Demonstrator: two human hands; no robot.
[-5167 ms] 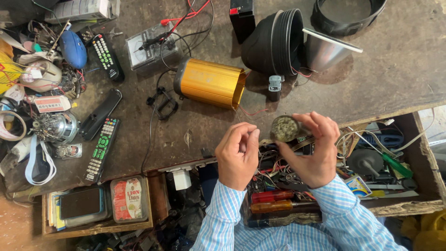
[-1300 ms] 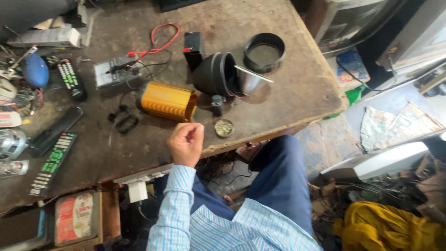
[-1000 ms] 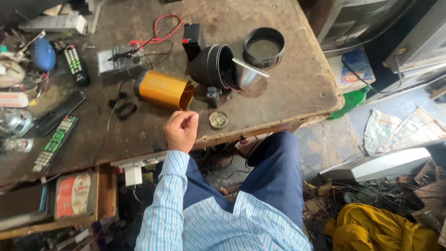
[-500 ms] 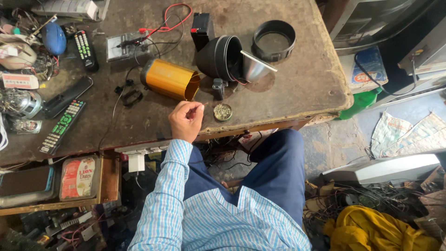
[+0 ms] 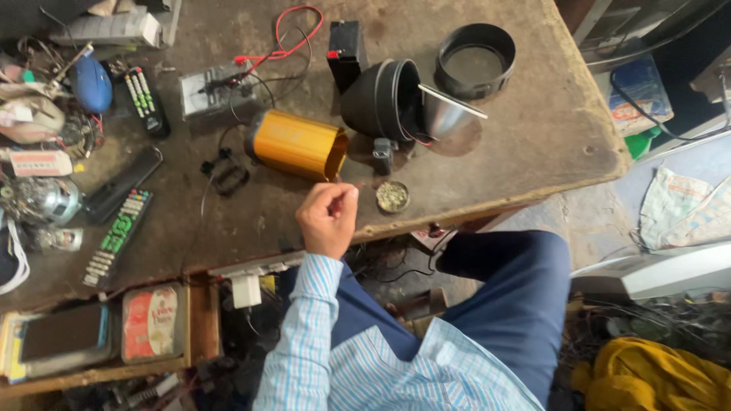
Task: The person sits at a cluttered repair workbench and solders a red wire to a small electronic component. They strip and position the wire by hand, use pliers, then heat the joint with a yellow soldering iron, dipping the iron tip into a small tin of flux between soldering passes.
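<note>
a thin wire (image 5: 358,185) is pinched at its tip by the left hand (image 5: 327,219); flimsy, it is judged best held near the end, the small round disc (image 5: 393,196) just beside the fingers.

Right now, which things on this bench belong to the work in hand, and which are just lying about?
In hand:
left hand, fingers pinched, contents too small to tell
small round disc
yellow metal housing

Lying about:
remote controls
black ring
blue mouse
black cone with funnel
</note>
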